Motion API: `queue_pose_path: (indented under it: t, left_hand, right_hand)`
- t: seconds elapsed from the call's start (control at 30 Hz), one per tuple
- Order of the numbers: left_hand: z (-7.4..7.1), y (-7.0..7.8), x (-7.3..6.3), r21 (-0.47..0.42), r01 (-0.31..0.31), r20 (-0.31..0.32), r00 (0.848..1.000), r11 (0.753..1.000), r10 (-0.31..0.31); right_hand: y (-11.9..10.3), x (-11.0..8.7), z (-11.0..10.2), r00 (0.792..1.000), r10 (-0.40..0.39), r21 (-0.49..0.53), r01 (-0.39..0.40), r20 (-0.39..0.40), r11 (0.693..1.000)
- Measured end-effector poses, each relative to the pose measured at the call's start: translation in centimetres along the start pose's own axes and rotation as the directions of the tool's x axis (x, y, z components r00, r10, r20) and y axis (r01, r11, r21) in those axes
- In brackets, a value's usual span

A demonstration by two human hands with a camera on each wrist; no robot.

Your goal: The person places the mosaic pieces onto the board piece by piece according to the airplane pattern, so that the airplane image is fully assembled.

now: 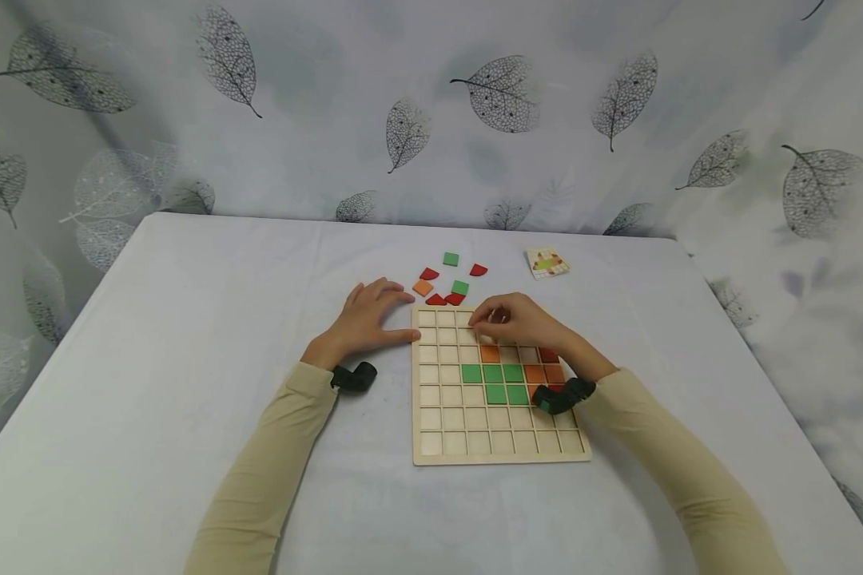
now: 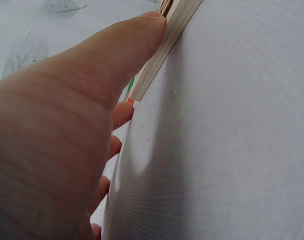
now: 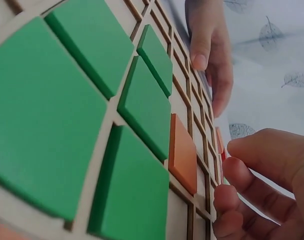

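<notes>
A wooden grid board point(image 1: 431, 443) lies on the table with several green tiles point(image 1: 492, 373) and orange tiles point(image 1: 490, 354) set in its cells, and a red piece point(image 1: 548, 355) near its right edge. My left hand point(image 1: 365, 319) is left of the board, fingers spread, its thumb touching the board's left edge. Over the upper part of the board hovers my right hand point(image 1: 519, 321), fingers loosely bent, thumb and index tips close together. No piece shows between them in the right wrist view. The hand and wrist camera hide some cells.
Beyond the board's far edge lie loose pieces: green squares point(image 1: 451, 259), an orange square point(image 1: 423, 287) and several red rounded pieces point(image 1: 478, 270). A small pattern card point(image 1: 546, 263) lies farther right. A white cloth point(image 1: 208, 319) covers the table, and a leaf-print curtain point(image 1: 316, 120) hangs behind.
</notes>
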State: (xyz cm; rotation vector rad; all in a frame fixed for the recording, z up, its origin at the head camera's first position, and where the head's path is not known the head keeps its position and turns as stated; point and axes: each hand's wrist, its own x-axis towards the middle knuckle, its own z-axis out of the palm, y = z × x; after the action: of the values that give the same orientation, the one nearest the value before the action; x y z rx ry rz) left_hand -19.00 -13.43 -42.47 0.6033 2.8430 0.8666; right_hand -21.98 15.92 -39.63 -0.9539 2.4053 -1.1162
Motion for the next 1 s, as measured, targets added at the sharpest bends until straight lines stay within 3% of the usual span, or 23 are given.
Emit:
queue_pose_path:
  t: [0.27, 0.77, 1.0]
  left_hand:
    - [0.1, 0.0, 0.1, -0.006, 0.001, -0.001, 1.0, 1.0, -0.001]
    - [0.0, -0.3, 0.0, -0.003, 0.001, 0.002, 1.0, 1.0, -0.001]
    - [0.1, -0.4, 0.1, -0.002, -0.007, 0.0, 1.0, 1.0, 0.007]
  right_hand:
    - [0.2, 1.3, 0.7, 0.999, -0.032, 0.053, 0.033, -0.013, 0.998]
    - [-0.3, 3.7, 1.2, 0.999, -0.049, 0.037, 0.05, -0.014, 0.998]
    - [-0.4, 4.7, 1.7, 0.999, -0.014, 0.055, 0.016, -0.048, 0.998]
